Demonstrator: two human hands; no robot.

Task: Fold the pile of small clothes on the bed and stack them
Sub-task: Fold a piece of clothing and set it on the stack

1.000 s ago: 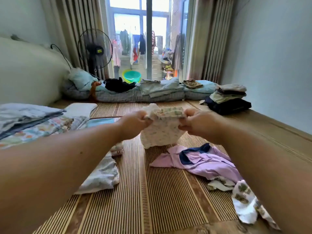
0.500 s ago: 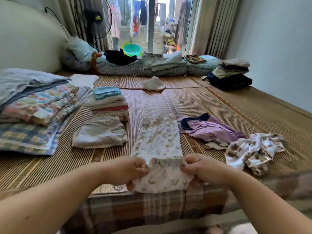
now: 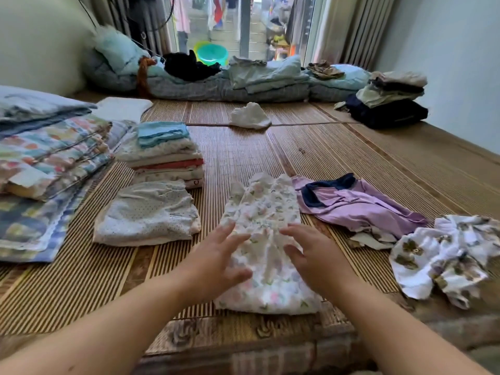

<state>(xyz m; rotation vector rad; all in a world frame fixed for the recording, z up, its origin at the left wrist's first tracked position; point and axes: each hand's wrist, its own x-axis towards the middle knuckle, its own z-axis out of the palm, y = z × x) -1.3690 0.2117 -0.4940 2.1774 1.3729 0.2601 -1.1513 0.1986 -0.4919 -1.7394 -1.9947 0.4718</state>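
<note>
A small white flower-print garment [image 3: 266, 228] lies flat on the bamboo mat [image 3: 243, 155] in front of me. My left hand [image 3: 216, 259] lies on its left edge with spread fingers. On the right side of the garment my right hand [image 3: 313, 257] hovers or rests, fingers straight. A stack of folded small clothes [image 3: 165, 154] stands to the left, with a folded dotted piece [image 3: 147, 213] in front of it. To the right lie a crumpled purple garment [image 3: 359, 204] and a crumpled white floral garment [image 3: 443, 255].
Folded blankets [image 3: 40, 163] lie at far left. A small white item [image 3: 250, 116] sits on the mat further back. Bedding [image 3: 230, 82] lines the window side, and a stack of darker folded clothes [image 3: 389, 101] stands at back right by the wall.
The garment was held up in both hands, then laid down on the mat. Both hands have let go of its hem and now lie open on it.
</note>
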